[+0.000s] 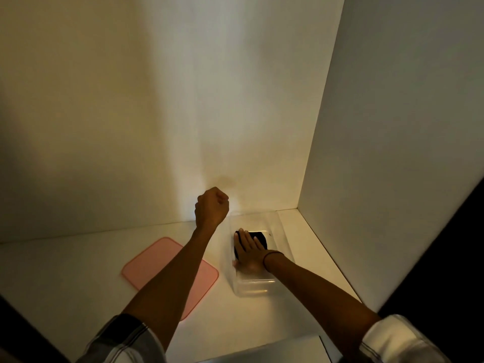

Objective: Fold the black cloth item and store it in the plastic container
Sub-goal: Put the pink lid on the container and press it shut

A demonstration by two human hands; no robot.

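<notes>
On the white table (78,271), the black cloth (258,238) is pressed flat inside the container (251,286) beneath the open right hand (248,251); the left hand (210,205) is fisted above, empty.

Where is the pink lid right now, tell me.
The pink lid lies flat on the white surface, left of the clear plastic container, partly under the left forearm.

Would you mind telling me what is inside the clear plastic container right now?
The folded black cloth lies inside the plastic container, with the right hand pressed flat on it. The hand covers the cloth's near part.
</notes>
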